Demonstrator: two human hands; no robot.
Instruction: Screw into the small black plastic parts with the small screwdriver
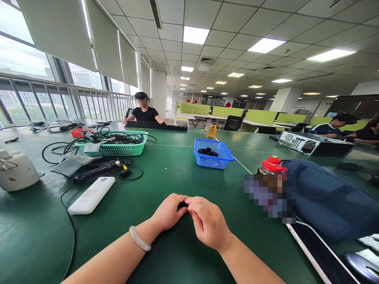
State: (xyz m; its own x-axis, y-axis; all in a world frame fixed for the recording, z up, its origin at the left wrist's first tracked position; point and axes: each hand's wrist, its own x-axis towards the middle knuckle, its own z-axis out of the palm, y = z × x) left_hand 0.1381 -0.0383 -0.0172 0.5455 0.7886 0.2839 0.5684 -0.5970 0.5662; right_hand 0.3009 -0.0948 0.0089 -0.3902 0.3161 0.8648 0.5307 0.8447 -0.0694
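Note:
My left hand (169,212) and my right hand (209,224) meet low over the green table (166,173), fingers curled in a pinch. Between their fingertips sits a small black object (182,205), mostly hidden, held by both hands. A pale bangle (139,239) circles my left wrist. A blue basket (212,153) with more small black pieces stands farther back, right of centre.
A white power bank (91,195) with a black cable lies to the left, near a white pot (16,170). A green basket (114,144) of cables stands behind. A red-capped bottle (270,173) and blue cloth (325,197) lie right. A person (144,112) sits opposite; others sit far right.

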